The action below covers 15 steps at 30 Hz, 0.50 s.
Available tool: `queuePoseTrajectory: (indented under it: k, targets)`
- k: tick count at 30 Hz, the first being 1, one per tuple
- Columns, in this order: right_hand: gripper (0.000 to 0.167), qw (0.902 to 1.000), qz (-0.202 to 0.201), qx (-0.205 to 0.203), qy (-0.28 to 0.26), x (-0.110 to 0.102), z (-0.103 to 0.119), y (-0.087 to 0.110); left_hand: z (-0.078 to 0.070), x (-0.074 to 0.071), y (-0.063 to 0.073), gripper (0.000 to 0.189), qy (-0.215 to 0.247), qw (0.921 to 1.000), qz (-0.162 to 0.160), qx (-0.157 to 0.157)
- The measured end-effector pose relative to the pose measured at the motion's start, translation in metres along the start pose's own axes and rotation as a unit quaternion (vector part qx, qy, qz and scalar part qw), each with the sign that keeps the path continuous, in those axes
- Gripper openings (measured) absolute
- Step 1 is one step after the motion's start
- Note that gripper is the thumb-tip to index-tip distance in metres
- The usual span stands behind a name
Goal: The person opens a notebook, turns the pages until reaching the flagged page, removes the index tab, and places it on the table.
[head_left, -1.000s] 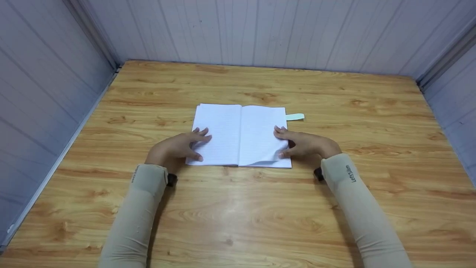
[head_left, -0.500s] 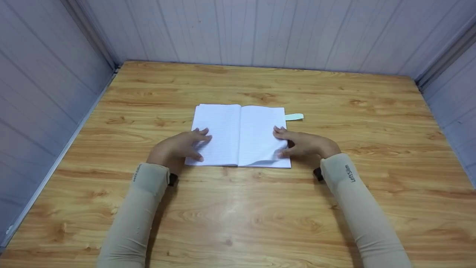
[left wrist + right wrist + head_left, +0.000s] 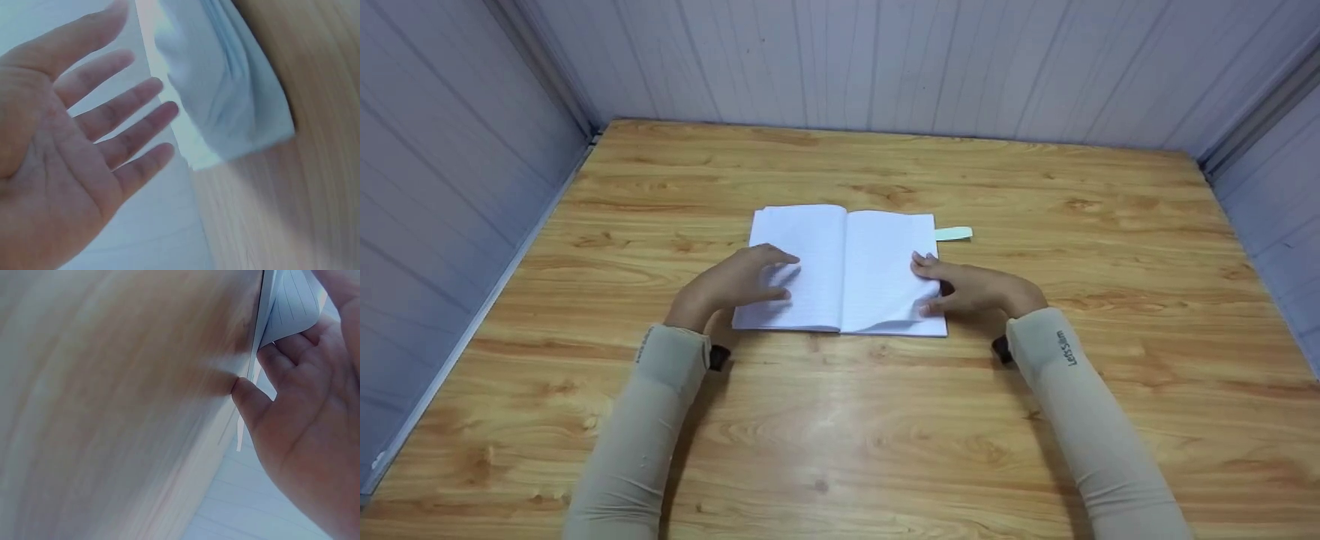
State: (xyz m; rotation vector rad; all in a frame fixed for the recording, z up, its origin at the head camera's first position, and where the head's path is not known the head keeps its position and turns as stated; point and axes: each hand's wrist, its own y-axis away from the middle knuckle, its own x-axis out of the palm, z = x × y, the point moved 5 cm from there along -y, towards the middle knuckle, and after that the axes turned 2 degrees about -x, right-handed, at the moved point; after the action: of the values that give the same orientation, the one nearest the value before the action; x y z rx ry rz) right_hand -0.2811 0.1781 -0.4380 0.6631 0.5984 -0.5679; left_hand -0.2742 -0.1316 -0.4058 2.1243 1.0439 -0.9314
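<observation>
A notebook [image 3: 817,232] with lined white pages lies spread flat on the wooden table. My left hand [image 3: 727,281] hovers over the outer part of its left page, fingers stretched and apart. In the left wrist view, the palm and extended fingers [image 3: 135,126] hold nothing. At the outer edge of the right page, my right hand [image 3: 979,289] pinches a single page [image 3: 292,306] between thumb and fingers. That page's near corner curls up off the sheets below. The right wrist view shows the little finger [image 3: 247,399] down by the table beside the notebook's edge.
A pale green strip [image 3: 955,234] sticks out from the notebook's right side. Around it spreads the wood-grain table [image 3: 840,435]. White panelled walls [image 3: 840,67] bound the table at the back and on both sides. Dark wrist bands show below both sleeves.
My left hand has lifted off the left page and shifted slightly right and away from me; the left page bulges a little more near the spine. The right hand keeps its place.
</observation>
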Motion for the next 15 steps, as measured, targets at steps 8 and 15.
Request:
queuePoseTrajectory:
  k: [8, 15]
  targets:
    - [0.084, 1.0, 0.002, 0.007, -0.001, 0.0, -0.002, -0.001, -0.028, 0.009, -0.01, 0.051, 0.024, 0.9969, -0.046, 0.059]
    - [0.084, 0.9999, 0.003, 0.014, -0.007, -0.001, -0.003, -0.002, -0.055, 0.023, -0.02, 0.048, 0.035, 0.9925, -0.064, 0.098]
